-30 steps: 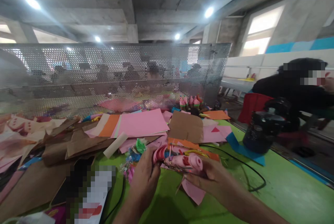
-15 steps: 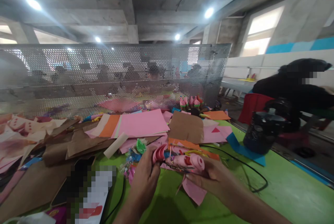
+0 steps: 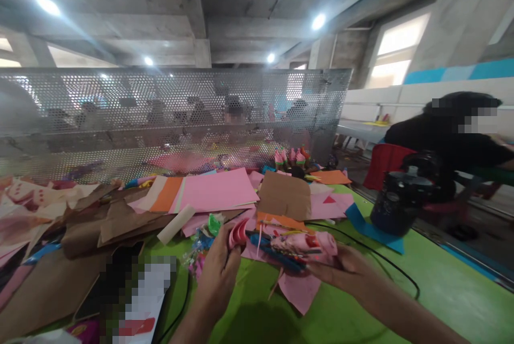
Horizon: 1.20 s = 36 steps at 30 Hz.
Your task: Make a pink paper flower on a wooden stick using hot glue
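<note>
My left hand (image 3: 219, 274) is closed on a pink ring-shaped coil (image 3: 237, 234), its layered edge turned toward the right. Opposite it, my right hand (image 3: 355, 266) grips the end of a pink roll (image 3: 327, 242), which looks like rolled paper or foam. Between the hands is a jumble of small pink and yellow pieces, with a long dark-blue object (image 3: 277, 254) beneath; blur hides its kind. A pink paper scrap (image 3: 300, 290) lies on the green table below. Just left of my left hand are shiny crumpled wrappers (image 3: 198, 250) and a green piece (image 3: 214, 223).
Pink sheets (image 3: 217, 189), brown paper (image 3: 285, 194) and a cream roll (image 3: 176, 224) spread over the green table (image 3: 453, 285). A perforated metal screen (image 3: 172, 119) stands behind. At right are a black jug (image 3: 395, 202), a black cable (image 3: 373, 250) and a seated person (image 3: 437, 119).
My right hand has shifted right with the pink roll, while my left hand and the coil moved slightly left. The gap between the hands is wider, showing more of the dark-blue object.
</note>
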### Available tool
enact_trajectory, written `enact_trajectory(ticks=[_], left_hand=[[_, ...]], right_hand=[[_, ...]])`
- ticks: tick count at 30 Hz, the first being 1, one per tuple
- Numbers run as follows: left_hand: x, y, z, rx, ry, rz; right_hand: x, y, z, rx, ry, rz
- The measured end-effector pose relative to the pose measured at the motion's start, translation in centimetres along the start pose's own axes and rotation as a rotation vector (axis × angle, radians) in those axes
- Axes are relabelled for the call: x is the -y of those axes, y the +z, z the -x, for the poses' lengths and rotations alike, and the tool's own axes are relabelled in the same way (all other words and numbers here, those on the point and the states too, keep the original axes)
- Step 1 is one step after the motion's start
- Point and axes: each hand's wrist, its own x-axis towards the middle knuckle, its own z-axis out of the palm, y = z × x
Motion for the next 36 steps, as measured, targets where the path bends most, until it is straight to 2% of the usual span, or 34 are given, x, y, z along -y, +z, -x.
enact_trajectory(ticks=[4, 7, 9, 12, 15, 16, 19, 23, 26, 28, 31, 36], left_hand=[[0.3, 0.1, -0.1, -0.016, -0.020, 0.103], [0.3, 0.2, -0.1, -0.017, -0.002, 0.150], [0.3, 0.2, -0.1, -0.007, -0.004, 0.164], [0.2, 0.3, -0.1, 0.010, -0.009, 0.172], [-0.1, 0.3, -0.1, 0.017, -0.013, 0.151], [-0.2, 0.3, 0.0, 0.023, -0.014, 0.138], [-0.3, 0.3, 0.1, 0.049, -0.003, 0.098], [-0.2, 0.2, 0.1, 0.075, 0.005, 0.095], [-0.2, 0.2, 0.1, 0.103, 0.014, 0.122], [-0.2, 0.3, 0.1, 0.119, 0.031, 0.155], [-0.3, 0.3, 0.0, 0.112, 0.049, 0.173], [-0.5, 0.3, 0.1, 0.105, 0.062, 0.176]], right_hand=[[-3.7, -2.9, 0.7, -0.034, 0.265, 0.119], [-6.7, -4.9, 1.4, 0.007, 0.298, 0.165], [-7.9, -5.9, 2.0, 0.024, 0.315, 0.330], [-7.8, -7.2, 2.9, -0.017, 0.350, 0.676], [-5.4, -7.7, 3.1, -0.157, 0.351, 0.924], [-4.2, -7.5, 3.0, -0.182, 0.275, 0.916], [0.1, -5.2, 1.7, -0.125, -0.189, 0.684], [5.0, 0.3, -1.0, 0.024, -0.489, 0.487], [6.8, 3.8, -2.9, 0.057, -0.602, 0.409], [7.2, 5.3, -3.9, 0.045, -0.651, 0.424], [7.2, 6.3, -4.8, 0.007, -0.692, 0.533], [7.2, 6.5, -5.2, -0.021, -0.744, 0.675]])
